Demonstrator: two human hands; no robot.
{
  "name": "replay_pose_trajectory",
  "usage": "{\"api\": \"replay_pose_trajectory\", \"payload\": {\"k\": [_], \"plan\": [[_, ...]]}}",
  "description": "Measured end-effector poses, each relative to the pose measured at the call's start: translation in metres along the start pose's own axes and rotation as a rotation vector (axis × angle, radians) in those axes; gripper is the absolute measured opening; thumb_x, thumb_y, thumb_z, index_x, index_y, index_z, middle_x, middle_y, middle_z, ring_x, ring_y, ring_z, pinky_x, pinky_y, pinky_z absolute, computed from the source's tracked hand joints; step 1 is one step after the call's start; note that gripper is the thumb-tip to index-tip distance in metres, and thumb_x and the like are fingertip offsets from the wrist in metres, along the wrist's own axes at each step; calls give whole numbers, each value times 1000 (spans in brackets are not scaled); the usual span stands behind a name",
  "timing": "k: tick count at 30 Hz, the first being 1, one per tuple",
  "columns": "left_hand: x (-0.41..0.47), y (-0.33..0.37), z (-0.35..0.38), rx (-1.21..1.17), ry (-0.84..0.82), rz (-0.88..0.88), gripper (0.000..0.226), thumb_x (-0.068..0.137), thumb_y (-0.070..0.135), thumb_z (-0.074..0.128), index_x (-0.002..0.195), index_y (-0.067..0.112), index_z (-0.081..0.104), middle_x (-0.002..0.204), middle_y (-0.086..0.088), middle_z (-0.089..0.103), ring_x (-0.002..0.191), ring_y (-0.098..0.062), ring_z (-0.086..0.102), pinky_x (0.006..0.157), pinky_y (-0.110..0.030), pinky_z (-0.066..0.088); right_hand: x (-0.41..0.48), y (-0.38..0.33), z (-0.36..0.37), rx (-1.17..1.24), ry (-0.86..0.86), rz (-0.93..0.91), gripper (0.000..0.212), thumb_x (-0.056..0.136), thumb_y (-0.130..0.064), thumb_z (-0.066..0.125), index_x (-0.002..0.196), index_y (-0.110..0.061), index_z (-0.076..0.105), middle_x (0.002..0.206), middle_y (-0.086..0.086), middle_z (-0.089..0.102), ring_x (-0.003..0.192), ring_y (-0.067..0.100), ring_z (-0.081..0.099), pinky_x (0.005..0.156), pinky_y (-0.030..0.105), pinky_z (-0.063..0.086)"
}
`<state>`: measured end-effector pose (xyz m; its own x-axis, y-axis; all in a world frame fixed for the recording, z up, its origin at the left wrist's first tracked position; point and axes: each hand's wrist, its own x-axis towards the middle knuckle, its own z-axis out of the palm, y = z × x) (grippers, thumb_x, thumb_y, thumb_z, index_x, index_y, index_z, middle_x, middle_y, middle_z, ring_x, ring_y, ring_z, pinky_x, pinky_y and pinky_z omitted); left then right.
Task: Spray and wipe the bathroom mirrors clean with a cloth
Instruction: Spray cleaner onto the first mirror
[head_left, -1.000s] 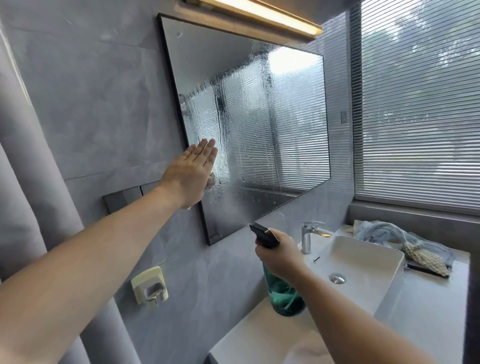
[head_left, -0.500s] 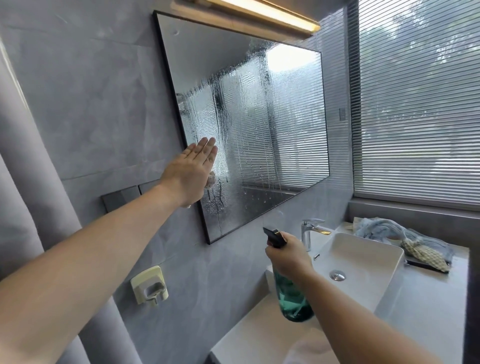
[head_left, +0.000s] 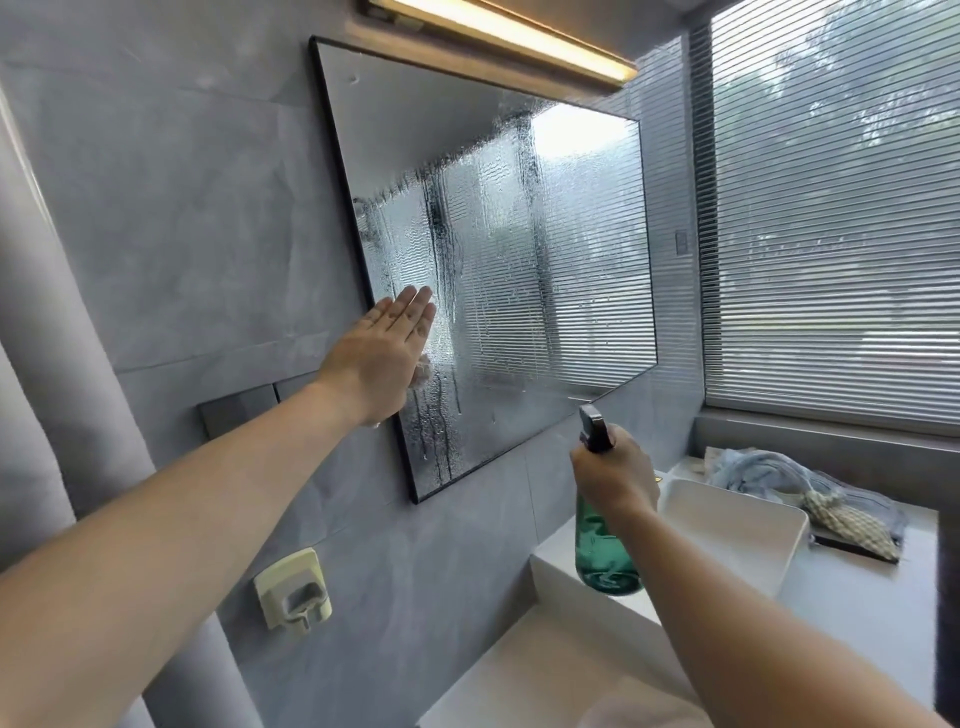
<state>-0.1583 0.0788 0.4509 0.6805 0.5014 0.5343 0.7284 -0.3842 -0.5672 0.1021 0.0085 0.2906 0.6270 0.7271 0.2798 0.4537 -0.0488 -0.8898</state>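
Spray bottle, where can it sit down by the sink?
Bare counter lies this side of the basin, and there is another patch right of the basin, in front of the cloth pile. The back corner is crowded with those cloths.

Grey tiled wall (head_left: 182, 234) runs behind and to the left of the left hand (head_left: 376, 358), with a dark rectangular plate (head_left: 236, 415) just below its wrist and a cream wall holder (head_left: 293, 597) lower down. A lit light bar (head_left: 498, 41) glows high above both hands. Right of the right hand (head_left: 615, 475), a white basin (head_left: 727, 525) sits on a white countertop (head_left: 857, 597), under a window with horizontal blinds (head_left: 831, 234). A grey curtain (head_left: 52, 415) hangs far left.
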Motion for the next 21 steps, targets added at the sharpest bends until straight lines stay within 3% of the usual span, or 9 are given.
{"api": "replay_pose_trajectory", "payload": {"k": [5,11,15,17,21], "plan": [[3,-2,4,-17,25,6,71,105,28,38,161,4,1,169,-11,-10,158,-25,-10,129,-39,-2,4,-17,-9,109,21,-126,6,86,-21,58,80,-19,59,75,-2,64,75,25,59,63,35,42],[8,-1,3,1,9,-1,71,105,30,30,161,5,-5,169,-11,-16,157,-24,-15,129,-39,-4,10,-39,-21,153,23,-149,16,87,-20,58,71,-19,55,71,-2,60,66,21,52,58,33,35],[10,-1,3,6,18,0,72,106,30,32,161,4,-5,169,-11,-16,157,-24,-15,128,-38,-6,15,-47,-25,183,66,-209,3,86,-20,61,84,-18,63,78,-4,66,77,23,58,66,36,45],[11,-1,4,14,19,3,71,105,30,30,162,4,-5,169,-11,-16,157,-24,-15,129,-39,-5,18,-52,-25,223,67,-240,8,85,-20,63,91,-20,68,84,-5,70,83,24,62,74,39,50],[13,-3,4,-24,35,9,71,106,29,34,161,4,-2,169,-11,-13,157,-23,-14,128,-37,-7,23,-64,-29,246,99,-247,4,84,-22,63,84,-21,66,76,-5,66,77,24,61,70,38,48]]}}
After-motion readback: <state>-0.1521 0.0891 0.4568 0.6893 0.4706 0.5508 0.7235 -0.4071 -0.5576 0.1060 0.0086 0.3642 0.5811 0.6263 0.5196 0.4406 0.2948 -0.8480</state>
